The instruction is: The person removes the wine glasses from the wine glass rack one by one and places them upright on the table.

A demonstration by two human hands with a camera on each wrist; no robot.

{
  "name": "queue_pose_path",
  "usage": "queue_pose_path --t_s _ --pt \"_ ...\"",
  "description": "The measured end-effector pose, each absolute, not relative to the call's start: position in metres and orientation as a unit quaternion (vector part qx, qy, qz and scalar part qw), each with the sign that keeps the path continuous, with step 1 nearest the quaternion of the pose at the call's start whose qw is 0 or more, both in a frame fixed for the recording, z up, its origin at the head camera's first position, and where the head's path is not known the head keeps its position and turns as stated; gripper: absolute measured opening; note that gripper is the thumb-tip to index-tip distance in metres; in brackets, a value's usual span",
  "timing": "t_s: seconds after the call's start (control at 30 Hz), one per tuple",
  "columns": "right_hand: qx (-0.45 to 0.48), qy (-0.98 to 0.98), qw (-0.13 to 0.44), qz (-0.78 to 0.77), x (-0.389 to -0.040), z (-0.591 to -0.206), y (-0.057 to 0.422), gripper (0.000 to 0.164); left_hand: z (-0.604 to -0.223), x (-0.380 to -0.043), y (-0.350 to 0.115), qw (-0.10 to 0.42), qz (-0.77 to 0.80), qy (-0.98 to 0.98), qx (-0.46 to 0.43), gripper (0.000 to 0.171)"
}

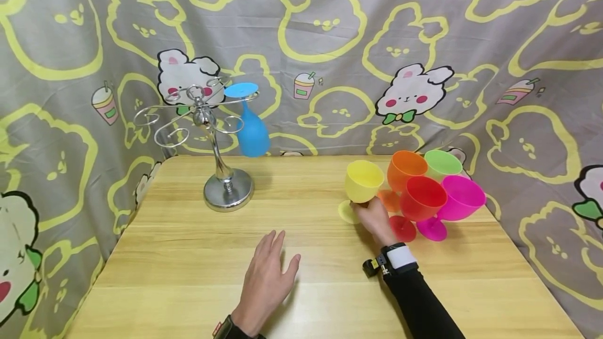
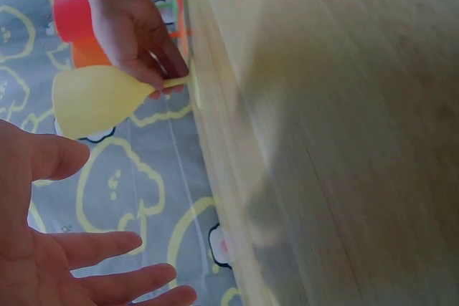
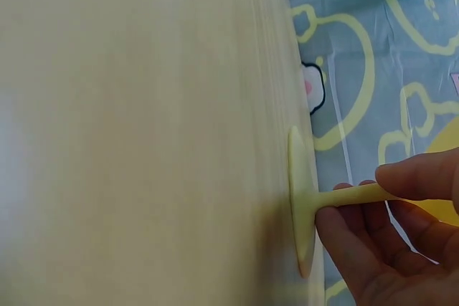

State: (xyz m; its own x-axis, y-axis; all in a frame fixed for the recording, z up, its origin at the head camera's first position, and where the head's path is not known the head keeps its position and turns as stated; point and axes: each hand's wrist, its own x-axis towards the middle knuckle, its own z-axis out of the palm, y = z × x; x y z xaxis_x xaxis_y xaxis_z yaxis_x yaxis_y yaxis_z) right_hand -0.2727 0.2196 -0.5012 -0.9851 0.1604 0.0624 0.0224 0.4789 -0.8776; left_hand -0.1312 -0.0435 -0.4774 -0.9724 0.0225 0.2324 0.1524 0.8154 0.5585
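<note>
My right hand pinches the stem of a yellow plastic goblet between thumb and fingers. The goblet stands upright, its round base at the tabletop; whether it touches the wood I cannot tell. My left hand is over the front middle of the table, fingers straight, thumb spread, holding nothing. In the head view, a blue goblet hangs upside down by its base from a chrome rack at the left. Right of the yellow goblet stand orange, red, magenta and green goblets.
The rack has several curled wire arms and a round, heavy-looking base. A light wooden table lies beneath everything. Grey cloth with cartoon prints hangs behind the table and at both sides.
</note>
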Motion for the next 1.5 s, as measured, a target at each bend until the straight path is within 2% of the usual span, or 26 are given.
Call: queue_pose_path --t_s 0.27,0.6,0.93,1.17,1.33,1.5 --pt "-0.082 -0.873 0.097 0.47 -0.288 -0.501 0.23 0.027 -0.478 -0.13 -0.043 0.116 -0.296 -0.947 -0.05 0.063" --pt "-0.117 -0.869 0.1 0.47 -0.297 -0.499 0.232 0.028 -0.48 -0.129 -0.041 0.107 -0.296 -0.948 -0.053 0.063" --pt "-0.127 -0.865 0.103 0.475 -0.301 -0.497 0.234 0.029 -0.483 -0.128 -0.04 0.12 -0.292 -0.947 -0.06 0.06" --pt "-0.117 -0.861 0.113 0.481 -0.301 -0.499 0.236 0.029 -0.481 -0.127 -0.041 0.108 -0.3 -0.946 -0.057 0.061" --pt "-0.101 -0.836 0.116 0.526 -0.293 -0.495 0.235 0.042 -0.481 -0.127 -0.042 0.098 -0.313 -0.943 -0.056 0.061" --pt "-0.096 -0.819 0.071 0.561 -0.278 -0.491 0.234 0.061 -0.479 -0.128 -0.043 0.087 -0.333 -0.938 -0.053 0.06"
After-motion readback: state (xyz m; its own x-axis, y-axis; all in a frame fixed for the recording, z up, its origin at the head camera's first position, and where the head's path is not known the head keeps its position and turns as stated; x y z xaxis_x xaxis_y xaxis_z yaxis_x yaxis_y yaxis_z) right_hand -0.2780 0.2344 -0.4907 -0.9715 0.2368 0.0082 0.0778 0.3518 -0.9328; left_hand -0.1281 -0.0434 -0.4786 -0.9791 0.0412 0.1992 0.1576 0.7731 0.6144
